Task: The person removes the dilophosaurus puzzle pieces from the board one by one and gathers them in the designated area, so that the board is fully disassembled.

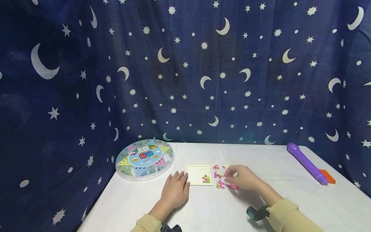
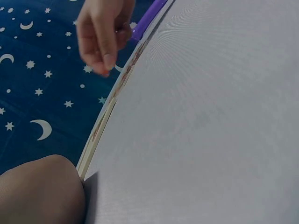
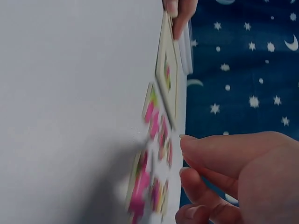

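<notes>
A shallow cream puzzle tray [image 1: 197, 174] lies on the white table, with a pink-and-green puzzle piece [image 1: 206, 179] in its lower right corner. My left hand [image 1: 175, 190] rests flat beside the tray, fingertips right at its left edge. Several loose pink puzzle pieces [image 1: 220, 185] lie to the right of the tray, also seen edge-on as puzzle pieces [image 3: 140, 186] in the right wrist view. Over them hovers my right hand [image 1: 242, 177], its fingers loosely bent. The right wrist view shows a gap between thumb and fingertips [image 3: 187, 175], with nothing visible in it.
A round Chinese checkers box [image 1: 145, 159] with coloured marbles sits at the back left. On the right lie a purple stick [image 1: 307, 162] and an orange flat piece [image 1: 328, 176]. A dark blue curtain [image 1: 185, 80] with moons and stars stands behind the table.
</notes>
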Tool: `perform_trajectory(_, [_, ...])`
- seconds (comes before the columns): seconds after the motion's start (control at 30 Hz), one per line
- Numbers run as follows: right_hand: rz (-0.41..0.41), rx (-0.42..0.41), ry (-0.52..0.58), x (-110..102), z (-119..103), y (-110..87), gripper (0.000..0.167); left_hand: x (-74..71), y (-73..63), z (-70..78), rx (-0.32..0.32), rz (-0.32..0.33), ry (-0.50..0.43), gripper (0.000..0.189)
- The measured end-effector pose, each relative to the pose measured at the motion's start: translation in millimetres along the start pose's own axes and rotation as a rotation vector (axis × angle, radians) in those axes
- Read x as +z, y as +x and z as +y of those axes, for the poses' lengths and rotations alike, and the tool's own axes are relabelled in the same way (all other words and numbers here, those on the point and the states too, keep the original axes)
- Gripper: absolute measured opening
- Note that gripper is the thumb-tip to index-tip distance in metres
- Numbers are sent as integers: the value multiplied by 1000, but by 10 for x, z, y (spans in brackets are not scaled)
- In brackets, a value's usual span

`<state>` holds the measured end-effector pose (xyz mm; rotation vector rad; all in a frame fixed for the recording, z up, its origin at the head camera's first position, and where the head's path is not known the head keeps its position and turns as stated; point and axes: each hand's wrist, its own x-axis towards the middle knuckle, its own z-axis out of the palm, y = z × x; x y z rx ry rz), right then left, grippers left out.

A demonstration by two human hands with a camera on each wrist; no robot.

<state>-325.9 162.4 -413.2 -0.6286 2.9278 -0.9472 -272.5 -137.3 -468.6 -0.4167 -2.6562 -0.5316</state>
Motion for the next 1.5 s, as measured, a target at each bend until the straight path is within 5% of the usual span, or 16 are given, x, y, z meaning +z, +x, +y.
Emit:
perform_trajectory(0.2, [-26, 34, -64, 77, -244, 124, 10, -5, 3, 42, -13, -21, 0, 42])
perform_trajectory(0.57, [-56, -32, -84, 284, -475, 243, 22, -14, 11, 76, 13, 1, 0, 41])
perform_trajectory(1.0, [-132, -11, -63, 355, -477, 344, 25, 22, -4, 71, 8, -8, 6, 41])
perform_trajectory(1.5, [-76, 26, 35, 350, -497, 287, 27, -4, -2, 96, -7, -39, 7, 41])
